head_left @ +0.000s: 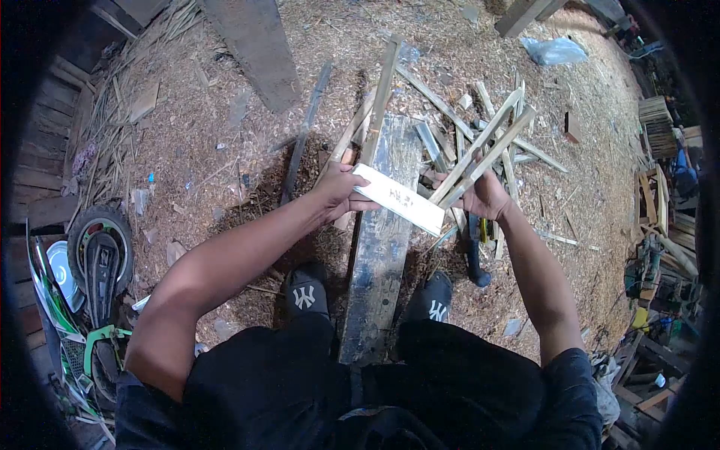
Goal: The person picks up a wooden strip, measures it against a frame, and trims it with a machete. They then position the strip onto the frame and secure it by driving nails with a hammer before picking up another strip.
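Left hand point(345, 193) is pinching a white board point(409, 204); right hand point(489, 196) is clutching sticks point(487, 158); any slack grip risks spilling them.

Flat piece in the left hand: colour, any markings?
The flat piece looks bright white, with small dark marks near its middle. Best: head view.

Hands point(341, 193): two
White board point(401, 199): one
Bench point(380, 262): one
Long strips point(502, 142) in right hand point(486, 196): two
Shoes point(307, 292): two
Loose strips point(435, 103) on floor point(195, 97): many, too overlapped to count
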Available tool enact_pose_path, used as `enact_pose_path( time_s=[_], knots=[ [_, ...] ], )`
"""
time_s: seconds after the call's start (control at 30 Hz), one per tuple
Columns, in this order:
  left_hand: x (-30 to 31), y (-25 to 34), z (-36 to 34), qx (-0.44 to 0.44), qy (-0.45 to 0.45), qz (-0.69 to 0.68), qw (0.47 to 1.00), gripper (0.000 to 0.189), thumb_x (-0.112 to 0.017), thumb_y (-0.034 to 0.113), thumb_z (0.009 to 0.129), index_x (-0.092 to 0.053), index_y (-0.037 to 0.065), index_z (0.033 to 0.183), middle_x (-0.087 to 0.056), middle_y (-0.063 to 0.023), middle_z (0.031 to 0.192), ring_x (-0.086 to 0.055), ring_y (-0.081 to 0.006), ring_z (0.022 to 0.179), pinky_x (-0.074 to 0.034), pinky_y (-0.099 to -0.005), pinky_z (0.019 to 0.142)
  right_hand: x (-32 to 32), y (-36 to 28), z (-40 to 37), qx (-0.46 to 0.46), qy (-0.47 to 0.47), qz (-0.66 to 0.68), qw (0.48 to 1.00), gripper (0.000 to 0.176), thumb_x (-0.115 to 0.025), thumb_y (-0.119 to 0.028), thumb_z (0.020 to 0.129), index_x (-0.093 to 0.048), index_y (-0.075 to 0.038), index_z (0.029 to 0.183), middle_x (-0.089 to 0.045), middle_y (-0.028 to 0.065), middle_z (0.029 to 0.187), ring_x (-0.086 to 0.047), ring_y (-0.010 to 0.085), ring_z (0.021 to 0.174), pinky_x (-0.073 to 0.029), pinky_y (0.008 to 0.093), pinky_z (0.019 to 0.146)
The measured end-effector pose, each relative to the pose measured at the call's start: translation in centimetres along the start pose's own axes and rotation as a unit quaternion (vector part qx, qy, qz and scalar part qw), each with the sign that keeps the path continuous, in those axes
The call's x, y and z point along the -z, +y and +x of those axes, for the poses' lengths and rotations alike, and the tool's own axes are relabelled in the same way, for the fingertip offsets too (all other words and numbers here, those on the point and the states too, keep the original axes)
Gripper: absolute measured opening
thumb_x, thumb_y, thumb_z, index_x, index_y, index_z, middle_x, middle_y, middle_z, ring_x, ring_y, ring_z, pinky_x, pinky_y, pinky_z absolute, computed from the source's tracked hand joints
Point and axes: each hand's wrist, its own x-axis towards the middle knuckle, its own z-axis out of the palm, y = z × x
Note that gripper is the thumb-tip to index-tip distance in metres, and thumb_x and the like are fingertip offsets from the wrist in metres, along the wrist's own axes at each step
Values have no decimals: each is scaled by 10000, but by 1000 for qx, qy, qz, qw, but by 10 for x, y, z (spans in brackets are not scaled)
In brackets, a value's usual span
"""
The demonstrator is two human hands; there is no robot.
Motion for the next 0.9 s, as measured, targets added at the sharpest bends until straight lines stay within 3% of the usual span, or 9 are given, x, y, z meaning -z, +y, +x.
enact_pose_path(
  time_s=[0.27,0.33,0.73,0.9],
  knots=[
    [7,-9,9,-8,-6,-13,1000,357,-516,-42,918,-436,-120,1257,-599,-284,1194,-669,-425,1062,-624,-542,848,-6,-3,-5,-5,-17,-18,1000,1099,-262,-844,875,-459,101,1400,-567,224,1368,-580,331,1252,-470,466,1065],
    [6,-8,8,-7,-11,-21,1000,331,-498,-66,922,-399,-121,1233,-589,-298,1186,-669,-453,1045,-623,-560,838,4,-1,-3,-17,-62,-37,997,1101,-198,-853,863,-282,21,1528,-492,214,1456,-517,357,1324,-445,492,1098],
    [5,-9,8,-7,3,-15,1000,320,-518,-64,918,-418,-120,1216,-590,-291,1178,-669,-464,1033,-624,-569,830,13,3,-3,-32,-60,-59,996,1212,-186,-913,804,-391,92,1449,-551,241,1384,-539,338,1304,-427,496,1099],
    [11,-12,13,9,-17,-45,999,381,-531,-74,909,-359,-107,1247,-569,-286,1194,-666,-469,1030,-622,-581,825,19,6,-1,-37,-64,-42,996,1215,-187,-918,797,-432,95,1423,-563,245,1366,-551,343,1290,-423,497,1102]
  ],
)
